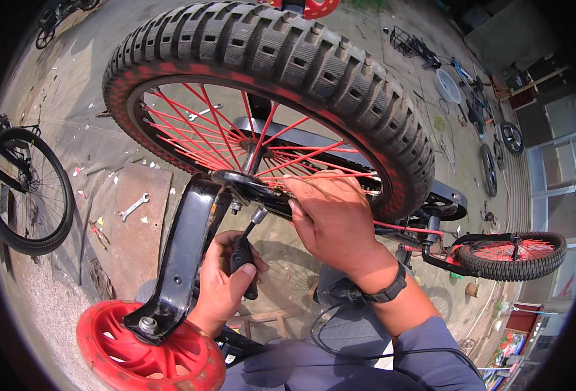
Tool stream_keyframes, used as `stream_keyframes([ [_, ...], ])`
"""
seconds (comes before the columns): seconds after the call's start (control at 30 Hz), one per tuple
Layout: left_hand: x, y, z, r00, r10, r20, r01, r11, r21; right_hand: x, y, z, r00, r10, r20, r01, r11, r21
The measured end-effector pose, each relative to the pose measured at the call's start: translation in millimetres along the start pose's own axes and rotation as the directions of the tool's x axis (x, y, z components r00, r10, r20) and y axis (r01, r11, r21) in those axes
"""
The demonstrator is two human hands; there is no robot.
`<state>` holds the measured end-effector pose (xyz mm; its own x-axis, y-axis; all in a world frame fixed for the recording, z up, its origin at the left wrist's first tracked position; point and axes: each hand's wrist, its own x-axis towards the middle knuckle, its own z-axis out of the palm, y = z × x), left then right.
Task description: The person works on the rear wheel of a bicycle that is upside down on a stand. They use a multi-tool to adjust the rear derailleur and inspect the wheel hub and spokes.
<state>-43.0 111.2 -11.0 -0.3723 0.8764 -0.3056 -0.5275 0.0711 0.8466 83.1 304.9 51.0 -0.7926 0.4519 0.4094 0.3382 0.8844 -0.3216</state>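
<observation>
My left hand point(226, 274) is closed around a tool with a black handle point(242, 257) and a silver socket tip point(258, 216), held just below a bolt point(235, 207) on a bracket at the hub point(252, 159) of a bicycle wheel with red spokes and a knobby tyre point(281, 39). My right hand point(330, 221) is closed at the hub's lower right, fingers curled up by the spokes and black frame; what it grips is partly hidden. A black metal arm point(183, 247) with a red training wheel point(151, 352) hangs at the lower left of the hub.
Another bicycle point(24, 186) stands at the left. A steel plate point(141, 238) carries a wrench point(135, 205), with pliers point(99, 234) nearby. The worked-on bike's other wheel point(513, 257) is at right. More bicycles point(480, 111) and a white tub point(448, 85) are behind.
</observation>
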Motion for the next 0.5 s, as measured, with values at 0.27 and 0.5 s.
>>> stream_keyframes([
  [0.27, 1.5, 5.1, -1.8, 0.996, -0.058, -0.070, 0.057, 0.998, -0.018, -4.9, -3.1, 1.9, 0.992, 0.109, -0.058, -0.112, 0.991, -0.067],
  [0.5, 14.4, 14.8, 10.1, 0.931, 0.357, 0.078, -0.312, 0.667, 0.676, -7.2, -6.8, 13.0, 0.987, 0.135, -0.091, -0.143, 0.985, -0.093],
])
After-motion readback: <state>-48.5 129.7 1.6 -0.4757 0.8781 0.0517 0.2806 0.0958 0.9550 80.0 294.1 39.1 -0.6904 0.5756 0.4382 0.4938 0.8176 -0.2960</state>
